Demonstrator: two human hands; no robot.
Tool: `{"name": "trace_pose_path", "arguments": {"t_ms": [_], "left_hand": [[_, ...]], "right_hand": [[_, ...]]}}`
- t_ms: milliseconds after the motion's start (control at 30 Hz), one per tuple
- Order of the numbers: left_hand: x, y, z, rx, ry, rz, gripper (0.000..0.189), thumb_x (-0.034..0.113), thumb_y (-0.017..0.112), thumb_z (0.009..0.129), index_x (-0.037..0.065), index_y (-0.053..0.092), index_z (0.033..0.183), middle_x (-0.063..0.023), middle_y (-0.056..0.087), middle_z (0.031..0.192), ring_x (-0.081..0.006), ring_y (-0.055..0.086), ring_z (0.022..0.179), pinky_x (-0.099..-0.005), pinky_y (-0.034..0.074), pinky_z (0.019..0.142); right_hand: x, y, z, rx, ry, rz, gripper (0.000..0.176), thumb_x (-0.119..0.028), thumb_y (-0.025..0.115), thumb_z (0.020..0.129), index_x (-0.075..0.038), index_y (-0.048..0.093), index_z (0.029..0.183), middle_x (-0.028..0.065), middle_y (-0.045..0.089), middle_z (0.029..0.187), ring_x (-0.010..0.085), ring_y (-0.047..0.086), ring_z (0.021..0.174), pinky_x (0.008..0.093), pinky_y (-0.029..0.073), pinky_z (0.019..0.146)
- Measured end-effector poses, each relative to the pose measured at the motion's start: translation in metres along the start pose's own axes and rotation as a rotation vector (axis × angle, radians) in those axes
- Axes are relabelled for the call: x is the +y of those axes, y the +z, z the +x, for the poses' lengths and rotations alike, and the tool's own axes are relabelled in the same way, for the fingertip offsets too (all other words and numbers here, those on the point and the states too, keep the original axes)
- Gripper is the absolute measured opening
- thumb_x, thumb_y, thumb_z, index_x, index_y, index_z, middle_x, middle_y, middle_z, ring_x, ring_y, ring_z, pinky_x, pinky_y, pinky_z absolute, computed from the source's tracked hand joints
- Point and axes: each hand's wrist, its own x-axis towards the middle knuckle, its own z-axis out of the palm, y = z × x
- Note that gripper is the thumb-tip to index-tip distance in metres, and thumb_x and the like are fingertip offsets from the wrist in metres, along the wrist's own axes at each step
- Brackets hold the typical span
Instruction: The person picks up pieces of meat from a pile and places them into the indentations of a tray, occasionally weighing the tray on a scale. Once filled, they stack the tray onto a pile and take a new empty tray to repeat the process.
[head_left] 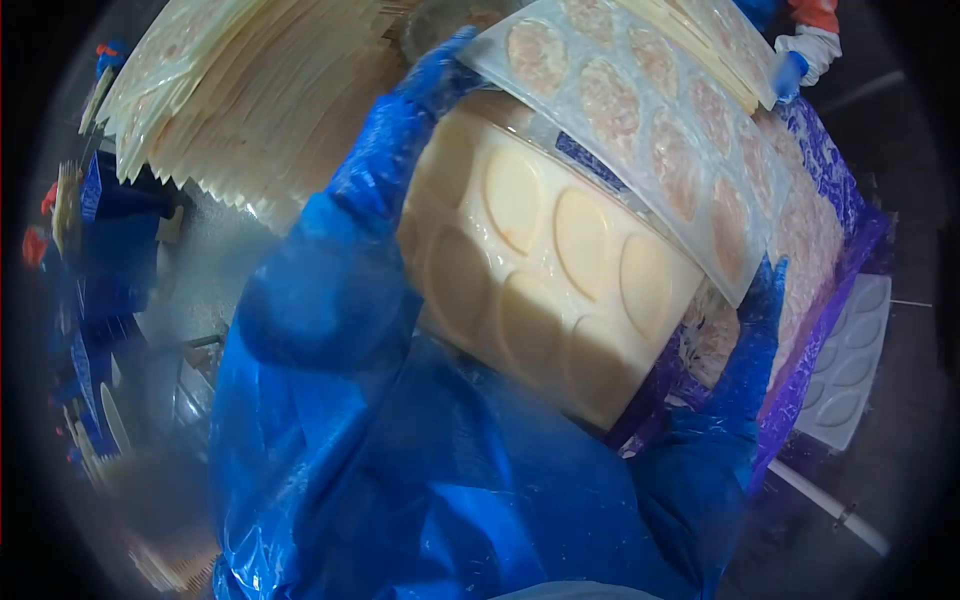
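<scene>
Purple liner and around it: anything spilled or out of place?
A white moulded tray looks out of place: it lies alone beyond the purple liner, perhaps dropped. Pale bits also cling to the liner.

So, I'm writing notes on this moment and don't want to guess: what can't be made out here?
All in the head view:
- Filled tray: underside, facing away.
- Dark blue label: print too small, part of it covered by the filled tray.
- Stacked sheets: far end cut off by the top edge.
- Co-worker's sleeve: rest of the person mostly out of frame.
- Lower left: blurred.
</scene>
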Motion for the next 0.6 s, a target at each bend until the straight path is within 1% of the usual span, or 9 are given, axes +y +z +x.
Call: {"name": "trace_pose_path", "arguments": {"t_ms": [67,167,267,333,367,433,500,567,600], "left_hand": [[-0.011,0.002,0.007,0.025,0.086,0.046,0.037,0.026,0.058,0.100,0.001,0.061,0.127,-0.0119,0.068,0.118,-0.0236,0.066,0.103,-0.0394,0.055,0.091],[0.011,0.033,-0.044,0.047,0.271,0.168,0.035,0.021,0.060,0.098,0.002,0.061,0.127,-0.0106,0.068,0.114,-0.0212,0.065,0.100,-0.0353,0.054,0.090],[0.047,0.052,-0.128,-0.051,0.499,0.375,0.049,0.030,0.059,0.099,0.002,0.053,0.139,-0.0138,0.064,0.124,-0.0224,0.064,0.105,-0.0353,0.051,0.094],[0.071,0.052,-0.177,-0.354,0.518,-0.050,0.050,0.034,0.062,0.095,0.001,0.058,0.132,-0.0161,0.064,0.126,-0.0263,0.060,0.114,-0.0396,0.046,0.101],[0.080,0.052,-0.200,-0.346,0.550,-0.044,0.050,0.034,0.062,0.095,0.001,0.058,0.132,-0.0161,0.064,0.126,-0.0263,0.060,0.114,-0.0396,0.046,0.101],[0.096,0.042,-0.241,-0.339,0.741,0.006,0.064,0.041,0.056,0.099,0.002,0.041,0.148,-0.0172,0.058,0.133,-0.0250,0.061,0.113,-0.0388,0.048,0.101],[0.097,0.013,-0.265,-0.376,0.740,0.124,0.073,0.046,0.054,0.100,0.001,0.031,0.153,-0.0190,0.055,0.139,-0.0273,0.058,0.120,-0.0412,0.044,0.107],[0.088,-0.004,-0.292,-0.237,0.590,0.128,0.066,0.040,0.054,0.101,-0.001,0.037,0.149,-0.0177,0.059,0.133,-0.0271,0.059,0.121,-0.0419,0.043,0.108],[0.082,-0.012,-0.301,-0.209,0.581,0.114,0.062,0.037,0.054,0.101,-0.001,0.039,0.148,-0.0172,0.060,0.131,-0.0254,0.060,0.119,-0.0413,0.044,0.107]], "right_hand": [[0.004,0.013,-0.001,0.210,0.023,-0.006,0.043,-0.018,0.058,0.097,-0.009,0.054,0.139,0.0137,0.059,0.137,0.0267,0.053,0.131,0.0427,0.043,0.107],[0.005,-0.006,-0.011,0.296,-0.084,-0.034,0.045,-0.020,0.062,0.094,-0.007,0.055,0.137,0.0151,0.060,0.134,0.0287,0.055,0.128,0.0426,0.044,0.106],[0.012,0.006,-0.023,0.516,-0.574,-0.402,0.050,-0.023,0.069,0.090,-0.004,0.057,0.134,0.0173,0.062,0.130,0.0316,0.057,0.123,0.0426,0.045,0.103],[0.013,0.045,-0.029,0.548,-0.932,-0.877,0.053,-0.026,0.074,0.087,-0.002,0.058,0.131,0.0188,0.063,0.127,0.0336,0.059,0.120,0.0425,0.046,0.102],[0.015,0.071,-0.029,0.492,-1.105,-1.066,0.055,-0.027,0.076,0.085,-0.001,0.059,0.130,0.0195,0.063,0.125,0.0346,0.060,0.118,0.0425,0.047,0.101],[0.025,0.140,-0.015,0.288,-1.379,-1.200,0.058,-0.029,0.080,0.082,0.001,0.060,0.128,0.0210,0.065,0.123,0.0365,0.062,0.115,0.0424,0.048,0.100],[0.038,0.228,0.000,0.140,-1.518,-1.056,0.060,-0.029,0.080,0.082,0.002,0.059,0.128,0.0212,0.064,0.123,0.0376,0.062,0.113,0.0439,0.048,0.099],[0.044,0.318,0.007,-0.034,-1.647,-0.972,0.060,-0.029,0.076,0.085,0.005,0.057,0.130,0.0211,0.064,0.124,0.0369,0.063,0.112,0.0447,0.050,0.098],[0.041,0.373,-0.005,-0.142,-1.305,-0.709,0.057,-0.027,0.072,0.088,0.005,0.055,0.132,0.0209,0.064,0.125,0.0351,0.063,0.113,0.0442,0.051,0.098]]}}
